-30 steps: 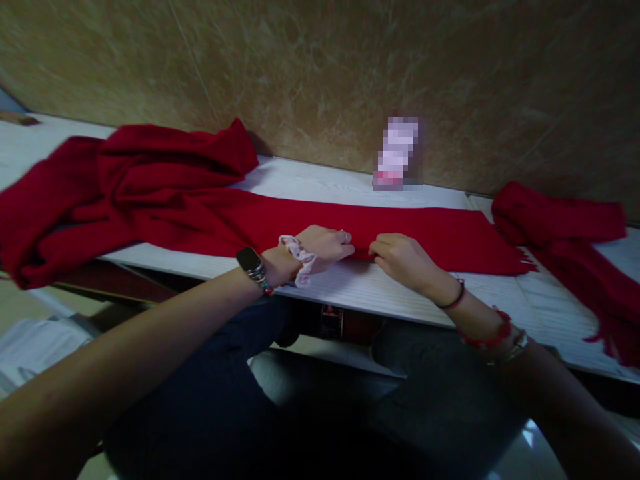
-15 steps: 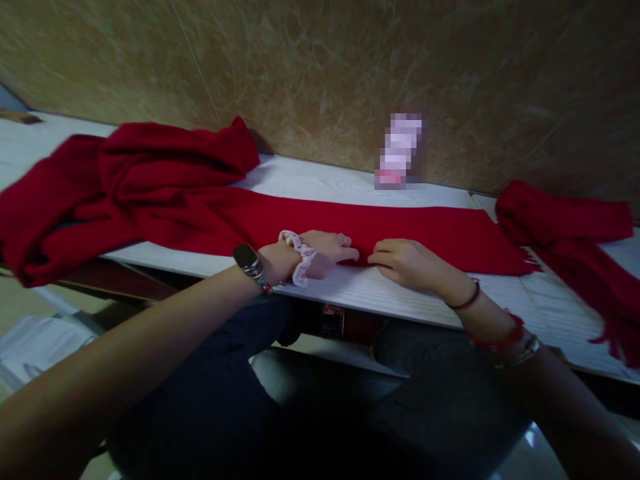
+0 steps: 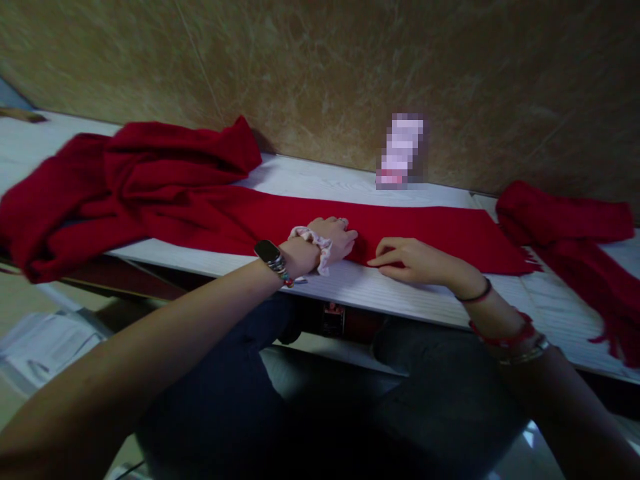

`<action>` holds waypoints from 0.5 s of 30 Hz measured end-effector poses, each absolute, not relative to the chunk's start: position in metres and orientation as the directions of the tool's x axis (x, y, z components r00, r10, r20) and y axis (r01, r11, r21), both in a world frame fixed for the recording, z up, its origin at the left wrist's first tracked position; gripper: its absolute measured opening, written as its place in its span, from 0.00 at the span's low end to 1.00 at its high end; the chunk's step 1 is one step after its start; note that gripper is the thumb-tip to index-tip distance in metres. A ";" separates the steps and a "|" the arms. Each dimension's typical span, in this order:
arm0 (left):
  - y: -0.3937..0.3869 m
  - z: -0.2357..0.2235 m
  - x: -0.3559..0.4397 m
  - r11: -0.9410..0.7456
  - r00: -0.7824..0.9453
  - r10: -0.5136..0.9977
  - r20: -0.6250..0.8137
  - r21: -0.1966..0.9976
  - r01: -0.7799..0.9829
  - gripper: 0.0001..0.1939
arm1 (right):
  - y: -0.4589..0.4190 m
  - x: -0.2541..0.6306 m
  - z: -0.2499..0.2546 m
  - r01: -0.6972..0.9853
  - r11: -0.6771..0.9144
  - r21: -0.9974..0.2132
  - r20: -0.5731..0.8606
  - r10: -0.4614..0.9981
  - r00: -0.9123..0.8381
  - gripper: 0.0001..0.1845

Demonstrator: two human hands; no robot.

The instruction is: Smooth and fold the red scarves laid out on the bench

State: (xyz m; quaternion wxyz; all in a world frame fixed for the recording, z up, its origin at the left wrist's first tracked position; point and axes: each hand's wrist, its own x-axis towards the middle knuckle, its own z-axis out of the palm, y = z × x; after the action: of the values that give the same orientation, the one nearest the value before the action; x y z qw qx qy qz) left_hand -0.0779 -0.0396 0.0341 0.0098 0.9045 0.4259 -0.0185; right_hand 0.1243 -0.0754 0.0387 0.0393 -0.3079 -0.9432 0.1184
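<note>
Though resting L hand (image 3: 340, 239) on red scarf (image 3: 430, 225), can't tell its grip; has R hand (image 3: 419, 260) at scarf's nr edge, grip loosely parted, holding nil.

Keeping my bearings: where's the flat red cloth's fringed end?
At the head view's right, the fringed end lies on the white tabletop, beside another red cloth.

No writing can be read here. The pink-and-white object (image 3: 401, 150) by the wall (image 3: 300, 67) is blurred into blocks.
</note>
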 end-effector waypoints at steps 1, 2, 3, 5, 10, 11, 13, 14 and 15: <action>-0.040 0.035 -0.075 -0.638 0.637 0.770 -0.045 -0.008 0.770 0.14 | -0.075 0.124 0.039 0.569 0.783 -0.251 0.001 0.589 -0.808 0.16; -0.039 0.035 -0.073 -0.646 0.645 0.762 -0.052 -0.007 0.763 0.15 | -0.075 0.125 0.038 0.567 0.783 -0.255 -0.001 0.586 -0.810 0.16; -0.039 0.034 -0.071 -0.662 0.661 0.748 -0.062 0.005 0.750 0.15 | -0.075 0.125 0.038 0.563 0.785 -0.258 -0.002 0.583 -0.813 0.16; -0.035 0.028 -0.069 -0.697 0.699 0.711 -0.082 0.051 0.715 0.17 | -0.075 0.125 0.039 0.558 0.788 -0.261 -0.003 0.577 -0.817 0.16; -0.011 0.012 -0.073 -0.698 0.703 0.701 -0.123 0.083 0.711 0.22 | -0.076 0.127 0.039 0.556 0.784 -0.276 -0.016 0.574 -0.819 0.16; -0.005 0.011 -0.076 -0.686 0.689 0.714 -0.126 0.073 0.724 0.22 | -0.076 0.127 0.039 0.555 0.783 -0.282 -0.020 0.573 -0.819 0.16; 0.009 0.010 -0.083 -0.642 0.642 0.755 -0.133 0.048 0.765 0.24 | -0.076 0.127 0.039 0.553 0.780 -0.292 -0.020 0.573 -0.819 0.16; 0.015 0.010 -0.086 -0.603 0.602 0.787 -0.135 0.037 0.797 0.24 | -0.076 0.126 0.039 0.553 0.780 -0.294 -0.018 0.574 -0.819 0.16; 0.020 0.010 -0.088 -0.556 0.555 0.821 -0.134 0.028 0.830 0.25 | -0.077 0.126 0.039 0.552 0.780 -0.295 -0.015 0.574 -0.819 0.16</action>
State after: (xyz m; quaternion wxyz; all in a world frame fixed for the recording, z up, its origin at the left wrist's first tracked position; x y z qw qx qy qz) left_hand -0.0885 0.0201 0.0103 0.0439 0.8806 0.4689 -0.0529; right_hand 0.1264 -0.0766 0.0391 0.0375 -0.2985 -0.9427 0.1445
